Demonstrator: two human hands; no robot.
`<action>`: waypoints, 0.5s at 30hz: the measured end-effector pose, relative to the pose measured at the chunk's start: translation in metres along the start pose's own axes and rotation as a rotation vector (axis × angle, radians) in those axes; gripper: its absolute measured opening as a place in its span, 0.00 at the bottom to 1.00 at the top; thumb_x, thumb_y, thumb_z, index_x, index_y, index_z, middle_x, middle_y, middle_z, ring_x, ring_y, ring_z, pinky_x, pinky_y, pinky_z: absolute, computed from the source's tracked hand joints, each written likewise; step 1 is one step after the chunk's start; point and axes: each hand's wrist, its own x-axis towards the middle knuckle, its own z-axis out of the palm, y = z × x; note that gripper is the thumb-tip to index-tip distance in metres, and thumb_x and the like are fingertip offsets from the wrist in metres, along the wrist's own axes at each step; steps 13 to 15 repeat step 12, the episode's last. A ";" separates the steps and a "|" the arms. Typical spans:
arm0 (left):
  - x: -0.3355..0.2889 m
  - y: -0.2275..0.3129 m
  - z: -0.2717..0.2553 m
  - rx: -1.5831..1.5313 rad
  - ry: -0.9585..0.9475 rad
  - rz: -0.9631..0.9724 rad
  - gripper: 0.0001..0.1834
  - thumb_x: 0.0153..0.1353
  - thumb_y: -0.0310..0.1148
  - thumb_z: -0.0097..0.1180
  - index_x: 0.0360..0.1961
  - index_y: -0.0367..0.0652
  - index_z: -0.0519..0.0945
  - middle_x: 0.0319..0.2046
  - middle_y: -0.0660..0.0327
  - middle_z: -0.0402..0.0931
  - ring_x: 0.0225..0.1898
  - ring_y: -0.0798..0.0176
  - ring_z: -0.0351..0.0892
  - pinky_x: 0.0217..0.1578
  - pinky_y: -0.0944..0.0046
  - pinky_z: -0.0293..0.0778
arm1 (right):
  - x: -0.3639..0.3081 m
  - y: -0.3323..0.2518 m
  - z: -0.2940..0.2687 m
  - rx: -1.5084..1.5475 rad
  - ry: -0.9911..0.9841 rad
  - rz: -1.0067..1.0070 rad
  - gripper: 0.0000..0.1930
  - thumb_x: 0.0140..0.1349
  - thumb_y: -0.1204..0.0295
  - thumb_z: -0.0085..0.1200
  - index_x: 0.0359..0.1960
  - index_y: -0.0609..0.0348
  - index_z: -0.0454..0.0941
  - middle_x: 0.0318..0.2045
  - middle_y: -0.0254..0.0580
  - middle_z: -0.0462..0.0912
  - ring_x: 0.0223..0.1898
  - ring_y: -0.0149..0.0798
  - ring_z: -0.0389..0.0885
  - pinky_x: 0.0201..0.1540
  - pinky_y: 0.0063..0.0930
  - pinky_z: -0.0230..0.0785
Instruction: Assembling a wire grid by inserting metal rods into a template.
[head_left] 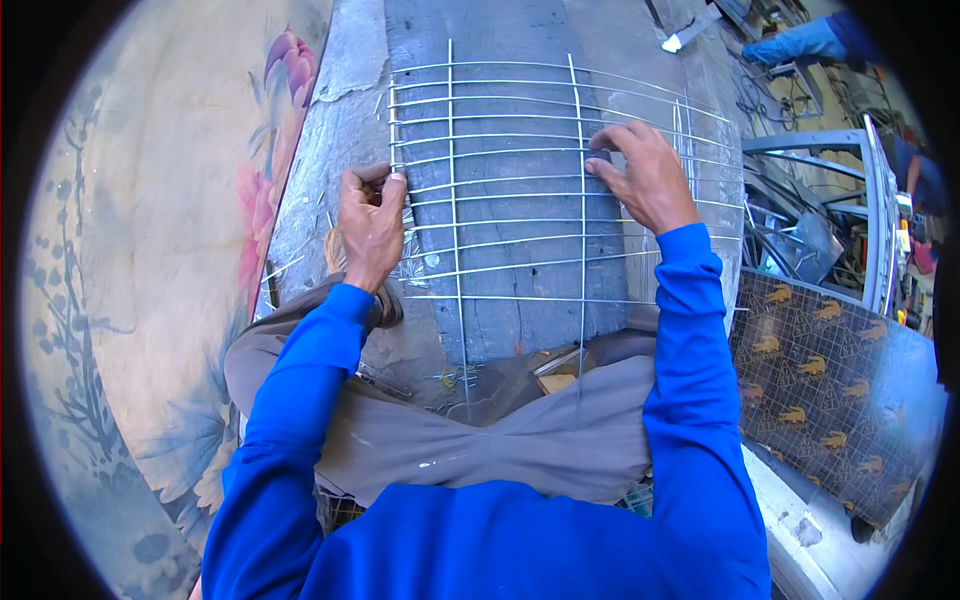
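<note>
A grid of thin metal rods (pixel 454 150) lies in front of me, with two long rods running away from me and several cross rods over them. My left hand (pixel 370 220) is closed at its left edge, pinching a short upright rod (pixel 393 120) that runs along the ends of the cross rods. At the right long rod, my right hand (pixel 650 180) is closed in a pinch, thumb and fingertips at a cross rod. Whether a small dark piece sits between those fingertips is hard to make out. Beneath the grid is a worn grey-blue board (pixel 520 325).
A flower-patterned sheet (pixel 160 250) stretches along the left. On the right stand a grey metal frame (pixel 872 215) and a dark panel with yellow prints (pixel 800 400). Loose rods (pixel 688 150) lie beyond my right hand. Another person's blue-clad leg (pixel 800 42) shows at the top right.
</note>
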 end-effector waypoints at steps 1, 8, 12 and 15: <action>0.000 -0.001 0.000 0.022 -0.015 0.022 0.12 0.70 0.32 0.60 0.47 0.35 0.75 0.35 0.63 0.76 0.36 0.73 0.73 0.39 0.70 0.73 | 0.000 0.001 0.000 -0.001 -0.029 0.038 0.12 0.59 0.61 0.67 0.42 0.49 0.84 0.41 0.42 0.81 0.51 0.51 0.79 0.55 0.49 0.70; -0.002 0.002 0.004 0.037 -0.008 0.031 0.13 0.71 0.33 0.59 0.48 0.35 0.75 0.36 0.63 0.76 0.37 0.73 0.73 0.40 0.69 0.73 | 0.001 0.009 0.001 0.081 -0.087 0.065 0.11 0.59 0.63 0.67 0.39 0.52 0.84 0.38 0.43 0.82 0.47 0.52 0.80 0.51 0.46 0.73; 0.000 -0.002 -0.001 0.106 -0.013 0.049 0.13 0.70 0.34 0.60 0.49 0.37 0.75 0.38 0.62 0.75 0.38 0.72 0.73 0.42 0.68 0.73 | 0.002 0.008 -0.001 0.209 -0.103 0.039 0.10 0.60 0.65 0.66 0.38 0.56 0.83 0.39 0.45 0.83 0.47 0.52 0.81 0.51 0.46 0.73; 0.000 -0.002 -0.001 0.106 -0.013 0.049 0.13 0.70 0.34 0.60 0.49 0.37 0.75 0.38 0.62 0.75 0.38 0.72 0.73 0.42 0.68 0.73 | 0.002 0.008 -0.001 0.209 -0.103 0.039 0.10 0.60 0.65 0.66 0.38 0.56 0.83 0.39 0.45 0.83 0.47 0.52 0.81 0.51 0.46 0.73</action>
